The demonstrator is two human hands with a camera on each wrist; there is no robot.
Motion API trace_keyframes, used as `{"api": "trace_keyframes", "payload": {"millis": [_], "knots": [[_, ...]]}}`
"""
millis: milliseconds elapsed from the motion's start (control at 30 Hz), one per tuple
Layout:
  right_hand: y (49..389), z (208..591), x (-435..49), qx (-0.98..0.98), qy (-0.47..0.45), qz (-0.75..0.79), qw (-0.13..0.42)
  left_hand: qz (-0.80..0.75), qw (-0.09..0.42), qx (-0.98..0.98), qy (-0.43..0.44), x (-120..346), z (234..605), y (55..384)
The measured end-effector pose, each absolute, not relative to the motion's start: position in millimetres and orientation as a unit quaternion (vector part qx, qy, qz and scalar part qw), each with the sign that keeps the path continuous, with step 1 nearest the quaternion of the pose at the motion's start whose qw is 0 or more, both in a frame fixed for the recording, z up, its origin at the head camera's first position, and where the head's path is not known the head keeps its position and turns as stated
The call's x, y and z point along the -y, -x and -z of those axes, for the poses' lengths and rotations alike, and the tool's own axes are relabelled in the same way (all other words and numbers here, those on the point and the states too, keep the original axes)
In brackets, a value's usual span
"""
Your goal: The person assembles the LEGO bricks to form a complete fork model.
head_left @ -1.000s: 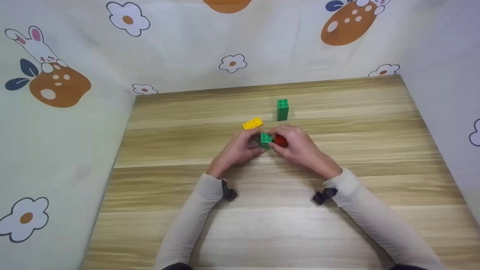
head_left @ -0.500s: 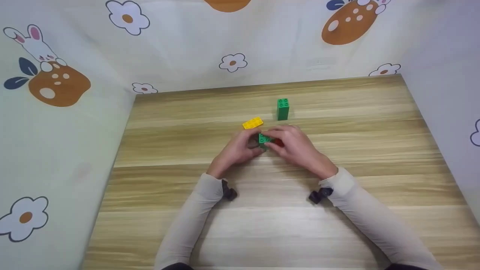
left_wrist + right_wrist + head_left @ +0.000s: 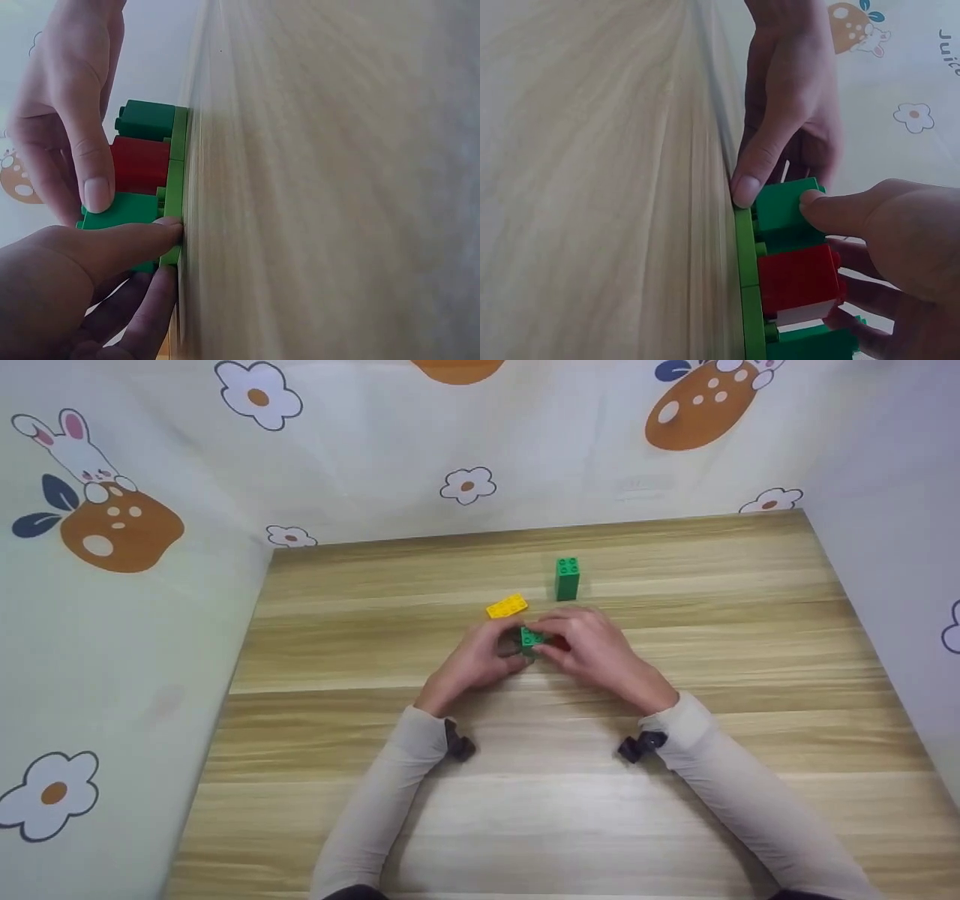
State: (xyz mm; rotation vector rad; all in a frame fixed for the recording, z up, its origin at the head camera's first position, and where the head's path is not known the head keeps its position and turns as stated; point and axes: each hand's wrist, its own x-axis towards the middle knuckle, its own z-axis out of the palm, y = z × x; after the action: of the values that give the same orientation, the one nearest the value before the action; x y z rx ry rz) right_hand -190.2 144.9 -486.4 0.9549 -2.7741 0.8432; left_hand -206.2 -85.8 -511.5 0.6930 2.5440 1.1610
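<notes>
My left hand (image 3: 484, 654) pinches the end of a light green flat brick base (image 3: 746, 251), thumb low at the tabletop. Between thumb and fingers, my right hand (image 3: 589, 641) holds a green toy brick (image 3: 124, 211) over that end of the base. A slim gap with base studs shows beneath this brick. Beside it on the base stands a red brick (image 3: 795, 277), and past that another green brick (image 3: 150, 120). In the head view my right hand hides most of the red brick and the far green one.
A yellow flat brick (image 3: 508, 606) lies just beyond my left hand. Behind my right hand a tall green brick (image 3: 568, 579) stands upright on the wooden table (image 3: 517, 802). Patterned sheets (image 3: 375, 457) line the back and sides.
My right hand has shifted a little left, its fingers and thumb now reaching further over the green brick. Less of the red brick shows. My left hand stays nearly still.
</notes>
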Motion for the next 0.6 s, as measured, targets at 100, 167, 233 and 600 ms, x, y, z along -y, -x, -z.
{"api": "trace_keyframes", "payload": {"millis": [100,167,233,600], "knots": [[190.9,486.2,-145.3,0.909,-0.311,-0.275,0.041,-0.403,0.133,-0.874,-0.237,86.1,511.6,205.8],[191.5,486.5,-145.5,0.909,-0.31,-0.275,0.039,-0.404,0.133,-0.873,-0.237,86.0,511.7,205.9],[192.2,486.9,-145.3,0.91,-0.309,-0.274,0.038,-0.405,0.131,-0.873,-0.239,86.1,512.0,206.1],[196.6,487.2,-144.8,0.912,-0.301,-0.279,0.019,-0.397,0.118,-0.876,-0.247,85.9,513.0,207.0]]}}
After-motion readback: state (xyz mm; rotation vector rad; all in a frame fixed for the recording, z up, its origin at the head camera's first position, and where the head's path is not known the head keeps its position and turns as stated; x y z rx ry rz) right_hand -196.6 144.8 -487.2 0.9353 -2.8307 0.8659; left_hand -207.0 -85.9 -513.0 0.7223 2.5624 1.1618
